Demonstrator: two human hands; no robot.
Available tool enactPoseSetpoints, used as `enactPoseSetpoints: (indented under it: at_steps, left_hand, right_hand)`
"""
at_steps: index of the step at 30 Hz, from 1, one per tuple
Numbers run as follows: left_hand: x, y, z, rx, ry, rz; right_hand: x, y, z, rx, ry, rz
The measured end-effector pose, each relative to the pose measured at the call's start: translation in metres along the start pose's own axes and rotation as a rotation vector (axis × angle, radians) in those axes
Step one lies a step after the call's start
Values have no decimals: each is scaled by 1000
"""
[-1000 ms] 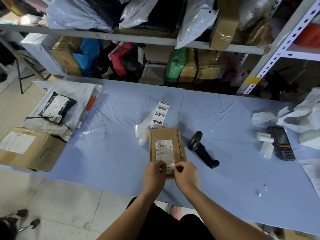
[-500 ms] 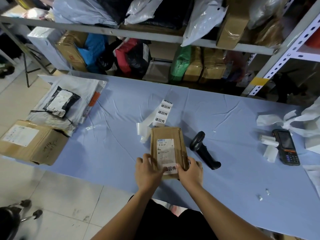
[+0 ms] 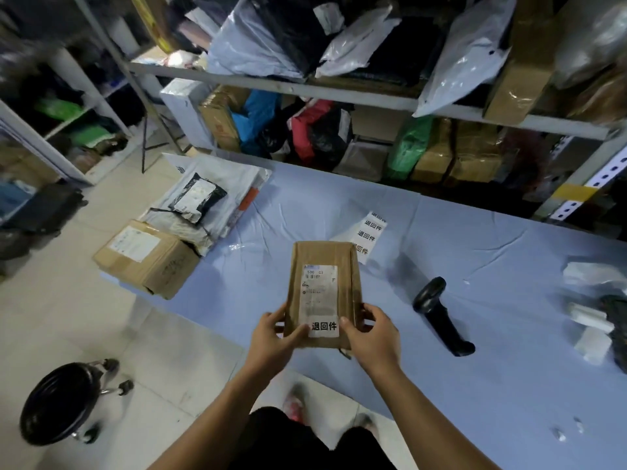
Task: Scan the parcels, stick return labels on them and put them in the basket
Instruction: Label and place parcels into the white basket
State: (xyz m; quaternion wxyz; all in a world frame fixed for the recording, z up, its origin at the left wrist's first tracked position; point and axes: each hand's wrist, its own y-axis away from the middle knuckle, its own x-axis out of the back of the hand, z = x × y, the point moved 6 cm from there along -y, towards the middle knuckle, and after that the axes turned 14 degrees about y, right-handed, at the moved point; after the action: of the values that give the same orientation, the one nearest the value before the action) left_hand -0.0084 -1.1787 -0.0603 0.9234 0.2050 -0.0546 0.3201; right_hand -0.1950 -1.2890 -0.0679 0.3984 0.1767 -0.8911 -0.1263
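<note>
Far beyond my two hands, a metal shelving rack [image 3: 339,96] stuffed with bagged and boxed goods runs across the view. Under and ahead of my grip spreads the table [image 3: 475,361] with its pale blue cloth. Well off to the left of my left hand [image 3: 273,340], a large cardboard box [image 3: 146,256] sits at the table's end. Just behind it is a pile of grey poly mailers [image 3: 234,184] with a small black mailer [image 3: 198,198] on top. Down to the left of my left forearm, a black round stool [image 3: 57,401] stands on the tiled floor. In my grip is a brown paper-wrapped parcel [image 3: 322,256]. My left hand curls round its near left edge and my right hand [image 3: 373,337] curls round its near right edge (each thumb lies on the top face). To the right of my right hand, apart from it, a black barcode scanner [image 3: 437,313] lies on the cloth. Just past the parcel's far right corner lies a strip of return labels [image 3: 369,232]. Between my thumbs, a white return label [image 3: 324,326] is stuck at the foot of the shipping label [image 3: 317,290].
</note>
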Motion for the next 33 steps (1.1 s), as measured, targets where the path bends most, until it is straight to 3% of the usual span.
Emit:
enactPoseSetpoints:
  at_steps: [9,19,26,33]
  left_hand:
    - [146,6,11,-176,232,138]
    - [406,12,13,-360,425,427]
    - [546,-8,-18,-273,515,493]
    - [656,-97,-87,-81,515,528]
  right_hand:
    - [-54,44,-138,196,43,20]
    - [-205,112,-345,407,-4,-40]
    - [-328,139,-433,414,-52,-172]
    - [-464,117,-493,382,4,-311]
